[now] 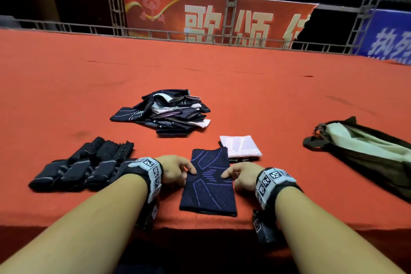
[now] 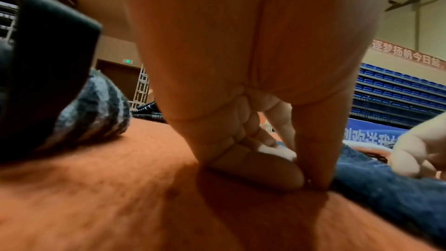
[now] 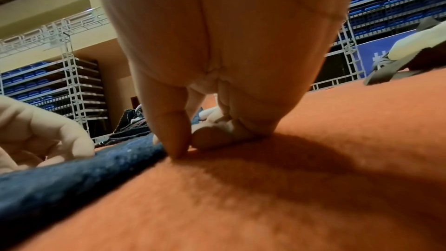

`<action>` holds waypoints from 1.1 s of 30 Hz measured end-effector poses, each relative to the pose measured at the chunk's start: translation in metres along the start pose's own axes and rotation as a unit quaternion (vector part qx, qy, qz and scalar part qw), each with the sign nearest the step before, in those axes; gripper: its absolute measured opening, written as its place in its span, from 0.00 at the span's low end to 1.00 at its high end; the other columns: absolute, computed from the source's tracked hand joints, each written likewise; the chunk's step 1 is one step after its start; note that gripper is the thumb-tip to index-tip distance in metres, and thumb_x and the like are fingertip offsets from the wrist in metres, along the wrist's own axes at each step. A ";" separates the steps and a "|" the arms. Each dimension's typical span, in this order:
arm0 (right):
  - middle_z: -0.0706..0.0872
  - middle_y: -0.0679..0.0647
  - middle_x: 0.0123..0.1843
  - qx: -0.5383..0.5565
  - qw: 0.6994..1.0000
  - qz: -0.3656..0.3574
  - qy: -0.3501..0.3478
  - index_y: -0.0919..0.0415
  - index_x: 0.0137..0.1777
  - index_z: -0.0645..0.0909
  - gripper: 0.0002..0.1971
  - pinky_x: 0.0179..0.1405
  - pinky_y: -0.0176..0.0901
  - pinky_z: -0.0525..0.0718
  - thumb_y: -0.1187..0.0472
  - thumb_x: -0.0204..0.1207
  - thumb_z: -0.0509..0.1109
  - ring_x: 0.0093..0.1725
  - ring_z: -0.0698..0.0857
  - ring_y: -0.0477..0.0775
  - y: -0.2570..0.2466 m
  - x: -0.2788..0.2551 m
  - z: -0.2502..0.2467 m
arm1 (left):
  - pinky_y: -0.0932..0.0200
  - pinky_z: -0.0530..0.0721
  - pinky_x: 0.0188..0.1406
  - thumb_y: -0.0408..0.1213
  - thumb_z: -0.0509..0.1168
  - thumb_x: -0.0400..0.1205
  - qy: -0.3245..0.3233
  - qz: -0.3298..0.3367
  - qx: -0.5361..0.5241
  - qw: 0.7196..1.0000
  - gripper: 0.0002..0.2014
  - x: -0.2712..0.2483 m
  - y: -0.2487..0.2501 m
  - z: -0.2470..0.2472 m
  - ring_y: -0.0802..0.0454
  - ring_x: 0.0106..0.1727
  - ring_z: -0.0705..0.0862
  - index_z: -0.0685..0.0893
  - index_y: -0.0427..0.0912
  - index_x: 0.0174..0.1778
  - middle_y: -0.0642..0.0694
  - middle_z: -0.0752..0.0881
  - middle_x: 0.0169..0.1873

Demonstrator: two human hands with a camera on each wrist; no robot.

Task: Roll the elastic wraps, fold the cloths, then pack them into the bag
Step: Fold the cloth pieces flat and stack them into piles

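Head view shows a navy cloth [image 1: 208, 187] with purple lines lying flat near the front edge of an orange-covered table [image 1: 278, 100]. The left hand [image 1: 175, 170] sits at the cloth's left edge and the right hand [image 1: 241, 176] at its right edge, about midway along its length. In the left wrist view the left thumb and a fingertip meet at the cloth's edge [image 2: 391, 194], pinching it against the table. In the right wrist view the right thumb presses down at the cloth's border [image 3: 79, 175] with the other fingers curled beside it; whether it truly grips the fabric or only pins it cannot be told.

Just beyond the navy cloth, to the right, lies a folded white and pink cloth [image 1: 241, 145] on top of a dark one. Farther back, near the table's middle, sits a loose pile of unfolded cloths [image 1: 169, 113]. To the left of the left wrist, a row of rolled black elastic wraps [image 1: 82, 164] lies side by side. Well apart on the right lies an olive bag [image 1: 364, 151], its mouth open and pale lining showing.
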State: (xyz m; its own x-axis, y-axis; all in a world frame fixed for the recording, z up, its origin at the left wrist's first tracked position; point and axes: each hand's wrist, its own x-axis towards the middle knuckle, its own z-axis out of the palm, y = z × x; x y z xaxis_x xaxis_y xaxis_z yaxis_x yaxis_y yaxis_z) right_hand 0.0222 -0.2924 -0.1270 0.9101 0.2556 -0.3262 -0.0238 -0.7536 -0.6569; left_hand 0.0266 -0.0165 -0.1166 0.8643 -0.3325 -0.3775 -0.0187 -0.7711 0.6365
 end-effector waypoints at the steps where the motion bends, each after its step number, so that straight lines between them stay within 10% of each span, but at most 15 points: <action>1: 0.89 0.49 0.50 0.005 1.000 -0.008 -0.012 0.48 0.53 0.89 0.23 0.49 0.31 0.81 0.77 0.68 0.73 0.47 0.84 0.46 0.001 0.001 -0.001 | 0.61 0.81 0.41 0.21 0.72 0.76 -0.004 0.002 -0.016 1.000 0.20 0.001 -0.001 0.000 0.54 0.33 0.81 0.87 0.54 0.52 0.53 0.83 0.34; 5: 0.91 0.59 0.57 0.035 0.998 -0.025 -0.045 0.49 0.53 0.88 0.21 0.64 0.47 0.84 0.68 0.61 0.81 0.50 0.86 0.48 0.007 0.003 -0.002 | 0.58 0.84 0.37 0.24 0.74 0.79 0.005 -0.012 -0.086 0.996 0.12 0.006 -0.006 0.003 0.53 0.29 0.82 0.89 0.48 0.49 0.51 0.84 0.29; 11: 0.91 0.42 0.40 0.047 0.998 -0.034 0.020 0.49 0.40 0.90 0.04 0.48 0.33 0.83 0.56 0.75 0.80 0.40 0.85 0.40 0.011 0.007 0.000 | 0.63 0.80 0.26 0.40 0.73 0.84 0.046 -0.032 -0.130 0.990 0.07 0.007 -0.007 0.007 0.55 0.22 0.81 0.86 0.44 0.41 0.48 0.84 0.27; 16: 0.83 0.49 0.30 0.090 0.995 0.002 0.045 0.55 0.36 0.82 0.13 0.27 0.36 0.78 0.53 0.83 0.71 0.28 0.78 0.47 0.008 0.008 0.003 | 0.62 0.80 0.25 0.40 0.72 0.85 0.056 -0.077 -0.206 0.974 0.13 0.006 -0.008 0.008 0.50 0.24 0.81 0.84 0.41 0.35 0.41 0.85 0.29; 26: 0.83 0.53 0.28 0.085 0.987 0.121 0.063 0.60 0.32 0.82 0.13 0.25 0.35 0.78 0.55 0.75 0.76 0.23 0.80 0.48 -0.016 0.020 0.006 | 0.56 0.85 0.27 0.38 0.67 0.85 0.066 -0.144 -0.197 0.968 0.13 0.013 0.004 0.007 0.42 0.28 0.84 0.85 0.30 0.41 0.35 0.87 0.33; 30: 0.92 0.58 0.51 0.007 0.992 0.115 0.044 0.62 0.45 0.87 0.18 0.63 0.53 0.87 0.48 0.66 0.83 0.53 0.90 0.58 -0.020 0.024 0.011 | 0.55 0.86 0.26 0.35 0.64 0.85 0.033 -0.152 -0.189 0.970 0.12 0.000 0.011 0.005 0.42 0.27 0.85 0.83 0.27 0.45 0.35 0.87 0.31; 33: 0.87 0.57 0.57 0.021 0.993 0.114 0.031 0.54 0.42 0.81 0.12 0.68 0.53 0.84 0.50 0.73 0.80 0.58 0.87 0.58 -0.024 0.026 0.010 | 0.55 0.86 0.25 0.36 0.62 0.86 0.006 -0.171 -0.144 0.975 0.13 -0.012 0.020 0.002 0.42 0.26 0.86 0.83 0.28 0.44 0.37 0.88 0.29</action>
State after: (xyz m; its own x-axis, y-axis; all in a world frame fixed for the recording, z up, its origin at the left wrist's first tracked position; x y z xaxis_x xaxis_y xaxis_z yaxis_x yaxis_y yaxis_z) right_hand 0.0428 -0.2614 -0.1260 0.9024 0.0432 -0.4288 -0.2484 -0.7609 -0.5994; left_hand 0.0155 -0.0287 -0.1007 0.8015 -0.0743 -0.5934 0.4118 -0.6510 0.6377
